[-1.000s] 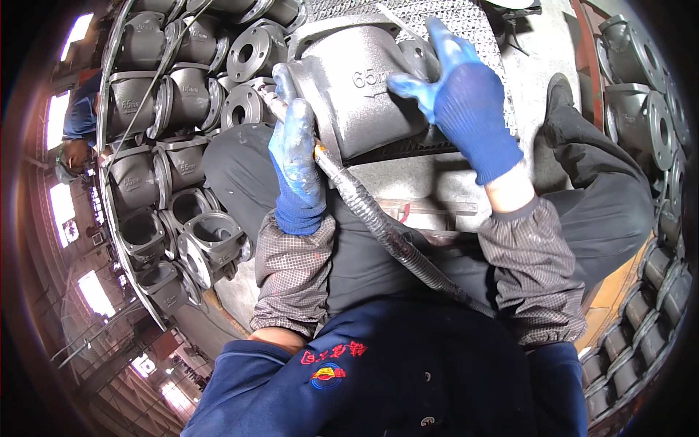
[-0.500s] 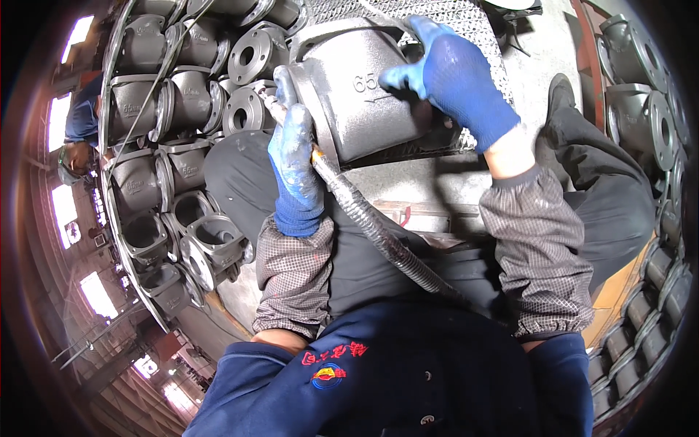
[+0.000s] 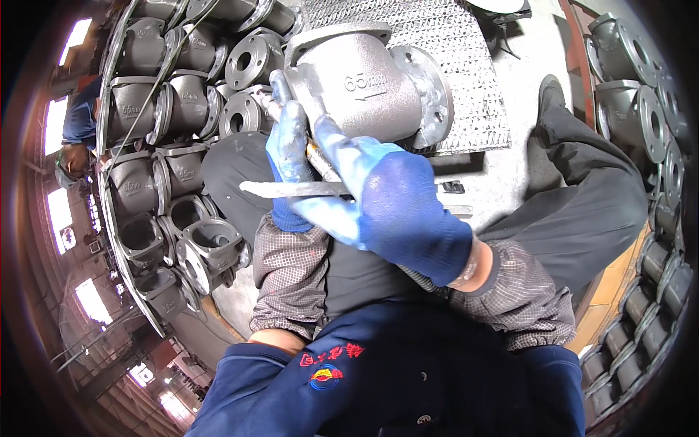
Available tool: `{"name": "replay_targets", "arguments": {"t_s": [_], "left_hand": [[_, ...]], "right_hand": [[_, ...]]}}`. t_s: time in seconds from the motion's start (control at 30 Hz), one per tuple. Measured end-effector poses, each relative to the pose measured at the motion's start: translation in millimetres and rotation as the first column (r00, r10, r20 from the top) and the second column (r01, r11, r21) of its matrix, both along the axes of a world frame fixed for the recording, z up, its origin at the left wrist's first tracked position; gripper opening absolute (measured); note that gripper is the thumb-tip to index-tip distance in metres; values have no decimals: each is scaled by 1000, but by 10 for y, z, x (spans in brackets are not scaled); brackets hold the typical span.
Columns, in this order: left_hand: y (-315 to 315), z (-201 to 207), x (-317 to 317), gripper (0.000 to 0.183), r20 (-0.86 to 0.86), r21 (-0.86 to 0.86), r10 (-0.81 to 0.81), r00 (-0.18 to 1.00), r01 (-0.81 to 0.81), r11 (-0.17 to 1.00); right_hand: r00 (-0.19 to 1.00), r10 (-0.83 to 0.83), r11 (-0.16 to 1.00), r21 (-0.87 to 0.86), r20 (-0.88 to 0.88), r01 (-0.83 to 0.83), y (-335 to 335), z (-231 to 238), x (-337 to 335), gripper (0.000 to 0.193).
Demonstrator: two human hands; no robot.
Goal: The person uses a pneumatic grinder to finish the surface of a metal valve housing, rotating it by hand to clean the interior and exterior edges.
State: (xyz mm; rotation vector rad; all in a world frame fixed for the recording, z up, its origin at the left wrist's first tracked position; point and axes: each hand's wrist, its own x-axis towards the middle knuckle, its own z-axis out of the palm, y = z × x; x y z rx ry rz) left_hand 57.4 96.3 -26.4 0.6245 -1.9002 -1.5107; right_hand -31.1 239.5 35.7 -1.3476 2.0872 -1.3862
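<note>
A grey cast-iron valve body (image 3: pixel 368 91) with raised markings rests on a metal grating (image 3: pixel 477 95) in front of me. Its right-hand flange faces outward and shows bolt holes. My left hand (image 3: pixel 291 149), in a blue glove, is closed round a slim hose-fed tool (image 3: pixel 320 162) beside the valve's left flange. The gloved right hand (image 3: pixel 400 200) has its fingers together by the left one, gripping a pale flat metal bar (image 3: pixel 287 190) that points left. Its fingertips lie close to the tool's hose end; whether they touch it I cannot tell.
Stacked valve bodies (image 3: pixel 135 105) fill the left side, and more (image 3: pixel 628 116) stand at the right. My legs (image 3: pixel 582 182) frame the work spot. Another person (image 3: pixel 80 131) is at the far left. Cardboard (image 3: pixel 611 291) lies at the lower right.
My right hand has left the valve's right side and come down-left to my left hand, with the bar now across it. The valve has turned, bringing its right flange into view.
</note>
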Motion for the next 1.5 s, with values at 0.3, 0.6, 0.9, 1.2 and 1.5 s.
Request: {"name": "replay_targets", "arguments": {"t_s": [0.3, 0.6, 0.9, 1.2, 1.5], "left_hand": [[-44, -21, -147, 38, -108, 148, 32, 994, -16, 989], [-143, 20, -114, 50, 40, -888, -63, 997, 64, 456], [-144, 32, -139, 50, 57, -917, -90, 994, 88, 389], [-128, 16, -172, 47, -7, -931, -114, 993, 35, 364], [-132, 13, -125, 48, 44, -935, -76, 996, 68, 348]], "right_hand": [[952, 22, 999, -48, 304, -7, -33, -82, -92, 52], [463, -62, 998, 47, 884, 44, 755, -9, -709, 52], [516, -24, 993, 80, 856, -86, 796, -123, -786, 50], [583, -16, 985, 111, 812, -128, 772, -105, -803, 47], [565, -52, 978, 156, 823, -137, 778, -62, -843, 49]]}}
